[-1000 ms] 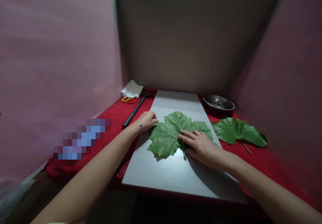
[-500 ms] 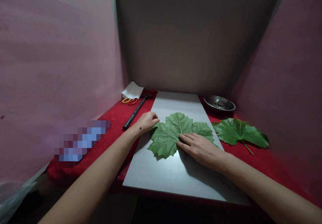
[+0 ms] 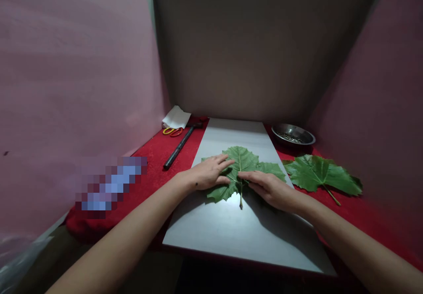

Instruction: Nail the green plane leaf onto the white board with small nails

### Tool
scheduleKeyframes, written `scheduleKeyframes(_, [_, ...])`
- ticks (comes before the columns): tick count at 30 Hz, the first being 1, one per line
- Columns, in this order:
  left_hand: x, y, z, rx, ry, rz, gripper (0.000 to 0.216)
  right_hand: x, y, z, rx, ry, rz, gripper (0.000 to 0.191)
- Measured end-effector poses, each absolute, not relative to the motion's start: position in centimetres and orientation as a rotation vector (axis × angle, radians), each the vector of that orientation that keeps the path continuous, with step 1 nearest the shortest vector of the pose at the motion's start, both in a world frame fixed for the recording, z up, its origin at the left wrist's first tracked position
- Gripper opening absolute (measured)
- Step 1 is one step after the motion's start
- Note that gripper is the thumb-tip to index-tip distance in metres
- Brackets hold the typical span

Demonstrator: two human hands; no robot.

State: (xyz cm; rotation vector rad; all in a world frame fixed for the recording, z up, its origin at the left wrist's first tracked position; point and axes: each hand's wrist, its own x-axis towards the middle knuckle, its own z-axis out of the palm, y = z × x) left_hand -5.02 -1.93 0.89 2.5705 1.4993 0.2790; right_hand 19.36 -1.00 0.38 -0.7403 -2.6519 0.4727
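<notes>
- On the white board [image 3: 244,232] lies a lobed green leaf [image 3: 243,158].
- Right hand [image 3: 269,189]: fingers touch leaf's middle; whether pinching, I cannot tell.
- Left hand [image 3: 211,170]: fingers spread apart upon leaf.
- Left of board: hammer [image 3: 180,148].

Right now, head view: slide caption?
Left hand and right hand on a green leaf, pale board beneath, hammer to the left, metal bowl right.
</notes>
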Motion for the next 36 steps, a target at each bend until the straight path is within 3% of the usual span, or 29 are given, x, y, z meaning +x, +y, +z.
scheduleKeyframes(7, [-5.8, -2.0, -0.7, 2.628, 1.444, 0.077, 0.065, 20.7, 0.8, -0.2, -0.814, -2.876, 0.441, 0.054])
scheduleKeyframes(13, [-5.0, -1.5, 1.3, 2.578, 1.483, 0.180, 0.061, 20.4, 2.2, 0.5, -0.728, -2.725, 0.449, 0.041])
scheduleKeyframes(17, [-3.1, -0.7, 1.9, 2.621, 1.459, 0.272, 0.061, 19.8, 2.9, -0.7, -0.758, -2.737, 0.359, 0.047])
scheduleKeyframes(22, [-2.3, 0.2, 0.3, 2.681, 1.366, 0.116, 0.070, 19.4, 2.6, -2.0, -0.809, -2.763, 0.266, 0.048])
scheduleKeyframes(31, [-2.7, 0.3, -0.3, 2.744, 1.392, -0.007, 0.068, 20.0, 2.6, -1.0, -0.735, -2.623, 0.526, 0.043])
scheduleKeyframes(36, [-2.8, 0.5, -0.6, 2.774, 1.390, 0.036, 0.067, 22.6, 4.4, -0.1, -0.895, -2.020, 0.719, 0.028])
